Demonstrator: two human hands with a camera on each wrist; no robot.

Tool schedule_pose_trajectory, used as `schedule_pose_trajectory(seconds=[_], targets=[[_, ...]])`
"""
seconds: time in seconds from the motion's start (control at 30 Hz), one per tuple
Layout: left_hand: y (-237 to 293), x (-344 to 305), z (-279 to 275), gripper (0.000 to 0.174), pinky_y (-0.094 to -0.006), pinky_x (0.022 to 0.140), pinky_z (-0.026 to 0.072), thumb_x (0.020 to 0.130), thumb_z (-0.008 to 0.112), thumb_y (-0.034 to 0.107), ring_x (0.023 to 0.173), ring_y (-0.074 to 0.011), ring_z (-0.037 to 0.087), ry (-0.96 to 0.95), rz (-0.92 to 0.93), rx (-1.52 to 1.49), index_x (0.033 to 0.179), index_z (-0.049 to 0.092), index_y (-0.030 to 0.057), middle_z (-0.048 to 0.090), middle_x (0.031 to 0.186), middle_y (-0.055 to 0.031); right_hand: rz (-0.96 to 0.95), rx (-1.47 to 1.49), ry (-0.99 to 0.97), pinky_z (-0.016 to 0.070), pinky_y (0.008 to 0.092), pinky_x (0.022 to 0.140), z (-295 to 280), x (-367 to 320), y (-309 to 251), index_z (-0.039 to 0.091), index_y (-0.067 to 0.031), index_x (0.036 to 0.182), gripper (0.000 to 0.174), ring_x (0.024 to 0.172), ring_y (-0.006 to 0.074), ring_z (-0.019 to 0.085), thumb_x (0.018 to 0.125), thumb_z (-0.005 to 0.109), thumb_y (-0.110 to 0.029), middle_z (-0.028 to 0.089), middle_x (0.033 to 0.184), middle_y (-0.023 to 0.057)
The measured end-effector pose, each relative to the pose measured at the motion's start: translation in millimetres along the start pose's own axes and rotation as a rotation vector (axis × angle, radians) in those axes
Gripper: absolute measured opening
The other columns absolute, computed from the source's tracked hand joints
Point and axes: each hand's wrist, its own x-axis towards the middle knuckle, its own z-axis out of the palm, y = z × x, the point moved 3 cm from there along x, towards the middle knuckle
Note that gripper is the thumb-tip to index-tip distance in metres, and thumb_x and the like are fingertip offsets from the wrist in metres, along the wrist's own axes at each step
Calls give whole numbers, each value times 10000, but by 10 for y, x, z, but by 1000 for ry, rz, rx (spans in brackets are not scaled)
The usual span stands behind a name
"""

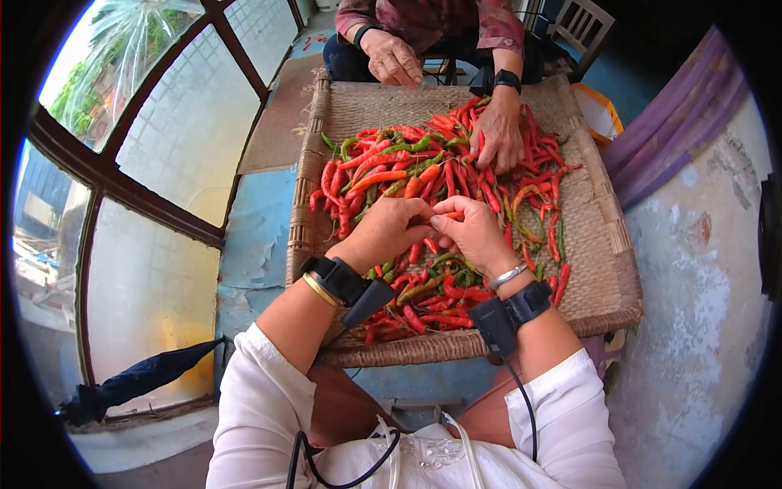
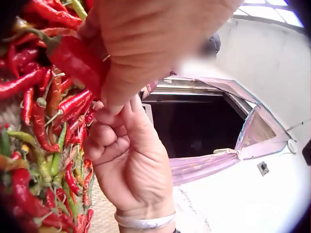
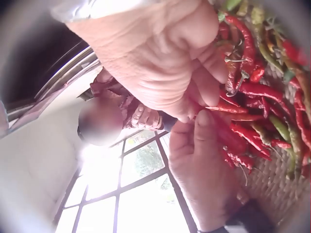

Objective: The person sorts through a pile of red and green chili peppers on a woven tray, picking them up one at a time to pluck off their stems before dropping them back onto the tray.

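Note:
Over a heap of chili peppers (image 1: 399, 159), my left hand (image 1: 379, 232) and right hand (image 1: 476, 236) meet at the fingertips. Between them is a red chili pepper (image 1: 453, 217). The left wrist view shows more of this chili pepper (image 2: 77, 60), its green stem end pointing away from my fingers. My left hand grips its body, and the thumb and curled fingers of my right hand (image 2: 138, 165) pinch at its other end. The fingers hide that end. In the right wrist view, my left hand (image 3: 204, 165) has its thumb up against the right fingertips.
The heap, red with some green, lies on a woven tray (image 1: 599, 269) with a raised rim. Across it, another person's hand (image 1: 498, 134) reaches into the peppers; their other hand (image 1: 391, 59) is near the far rim. Windows stand left, a folded umbrella (image 1: 147, 379) below.

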Motion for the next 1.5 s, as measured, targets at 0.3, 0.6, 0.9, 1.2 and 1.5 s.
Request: schedule_pose_trajectory(seconds=[0.3, 0.6, 0.9, 1.2, 1.5], targets=[[-432, -14, -277, 248, -375, 686, 472, 709, 636, 175, 798, -285, 582, 214, -220, 469, 932, 592, 75, 590, 867, -102, -32, 578, 409, 464, 217, 482, -651, 102, -80, 474, 19, 1081, 331, 599, 97, 564, 830, 565, -176, 591, 762, 65], [-413, 32, -142, 367, -405, 716, 460, 672, 675, 227, 896, -315, 551, 35, -362, 640, 964, 555, 40, 565, 948, -140, 95, 426, 201, 446, 207, 461, -386, 104, 65, 440, 14, 1160, 414, 595, 93, 564, 834, 550, -217, 593, 770, 61], [-258, 22, -13, 294, -367, 606, 447, 642, 653, 225, 651, -304, 578, -175, -220, 77, 791, 573, -16, 580, 670, -178, 235, 123, -34, 417, 188, 454, -105, 48, 74, 537, -4, 1040, 316, 585, 65, 529, 826, 561, -236, 571, 792, 19], [-84, -32, 138, 289, -323, 527, 422, 741, 637, 259, 540, -195, 525, -374, -239, 1, 779, 566, -18, 545, 602, -136, 138, 111, -59, 371, 175, 432, -80, 14, 13, 596, -42, 897, 163, 520, 30, 477, 803, 604, -176, 557, 671, -21], [-143, -13, 128, 233, -331, 501, 386, 815, 578, 213, 497, -200, 453, -286, -128, 30, 797, 557, -18, 481, 580, -154, -177, -254, 185, 436, 310, 577, -125, 64, 46, 648, -11, 818, 250, 564, 191, 548, 762, 624, -253, 601, 652, 103]])
